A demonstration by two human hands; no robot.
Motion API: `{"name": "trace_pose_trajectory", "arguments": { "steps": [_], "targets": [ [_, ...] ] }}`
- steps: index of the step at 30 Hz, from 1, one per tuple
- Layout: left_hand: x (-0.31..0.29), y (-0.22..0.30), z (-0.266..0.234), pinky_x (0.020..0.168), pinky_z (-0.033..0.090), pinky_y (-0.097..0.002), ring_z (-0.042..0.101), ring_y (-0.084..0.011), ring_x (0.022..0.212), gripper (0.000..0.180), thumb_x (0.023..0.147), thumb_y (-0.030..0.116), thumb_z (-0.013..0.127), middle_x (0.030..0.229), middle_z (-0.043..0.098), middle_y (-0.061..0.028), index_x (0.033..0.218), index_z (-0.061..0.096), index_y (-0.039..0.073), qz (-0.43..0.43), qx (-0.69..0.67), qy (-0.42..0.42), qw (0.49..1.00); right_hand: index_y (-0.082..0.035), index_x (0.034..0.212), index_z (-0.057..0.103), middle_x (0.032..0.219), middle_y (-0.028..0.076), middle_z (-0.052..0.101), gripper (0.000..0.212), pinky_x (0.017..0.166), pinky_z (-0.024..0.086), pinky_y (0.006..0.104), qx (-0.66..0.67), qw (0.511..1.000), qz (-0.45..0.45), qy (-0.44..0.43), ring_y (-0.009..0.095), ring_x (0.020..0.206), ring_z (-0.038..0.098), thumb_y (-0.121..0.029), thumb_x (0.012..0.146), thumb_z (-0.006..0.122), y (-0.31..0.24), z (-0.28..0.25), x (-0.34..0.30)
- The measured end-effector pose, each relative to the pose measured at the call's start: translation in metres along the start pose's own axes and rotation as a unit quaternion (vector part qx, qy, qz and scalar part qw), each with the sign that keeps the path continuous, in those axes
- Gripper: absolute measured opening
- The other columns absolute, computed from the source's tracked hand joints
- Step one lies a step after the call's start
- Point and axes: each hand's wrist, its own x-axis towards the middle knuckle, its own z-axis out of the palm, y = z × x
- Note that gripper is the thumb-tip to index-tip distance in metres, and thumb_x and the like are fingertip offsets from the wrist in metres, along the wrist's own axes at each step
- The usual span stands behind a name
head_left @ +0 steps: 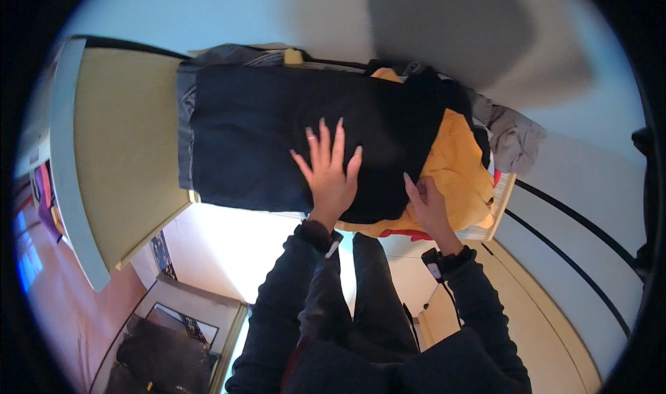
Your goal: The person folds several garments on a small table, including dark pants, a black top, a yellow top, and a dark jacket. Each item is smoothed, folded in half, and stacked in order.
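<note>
A black folded garment [257, 137] lies spread over a pile of clothes on a shelf board. My left hand [331, 186] rests flat on it with the fingers spread. At the garment's right edge is my right hand [431, 210], its fingers curled and the thumb along the black cloth. What its fingertips pinch is partly hidden. Beneath and to the right, a yellow-orange garment [458, 172] shows, with a bit of red cloth [409, 235] under it. Grey denim-like cloth [186, 127] sticks out at the pile's left end.
A tan panel with a pale edge [128, 137] stands left of the pile. Crumpled grey cloth [513, 137] lies at the far right end, against the wall. Black strips [569, 220] run along the white surface at right. At lower left is an open box-like container [166, 349] holding dark things.
</note>
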Motion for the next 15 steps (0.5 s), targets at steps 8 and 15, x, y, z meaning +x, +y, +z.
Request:
{"name": "trace_pose_trajectory", "arguments": {
  "steps": [8,15],
  "targets": [
    [0.001,-0.020,-0.003,0.108,-0.011,-0.0659,0.000,-0.0385,0.147,0.071,0.099,0.047,0.044,0.160,0.004,-0.0188,0.155,0.015,0.015,-0.014,-0.121,-0.122,0.985,0.001,0.126,0.050,0.119,0.011,0.060,0.046,0.094,0.045,0.0295,0.294,0.948,0.040,-0.115,0.016,0.109,0.056,-0.017,0.089,0.070,-0.017,0.008,-0.002],
    [-0.015,-0.076,-0.084,0.118,0.015,-0.0416,0.030,-0.0253,0.142,0.075,0.099,0.060,0.019,0.149,0.040,-0.0121,0.150,0.029,0.006,-0.074,-0.579,-0.201,0.787,-0.001,0.126,0.051,0.117,0.011,0.060,0.047,0.089,0.048,0.0313,0.332,0.930,-0.053,-0.147,0.018,0.103,0.059,-0.011,0.084,0.071,-0.126,0.035,-0.047]
  ]
}}
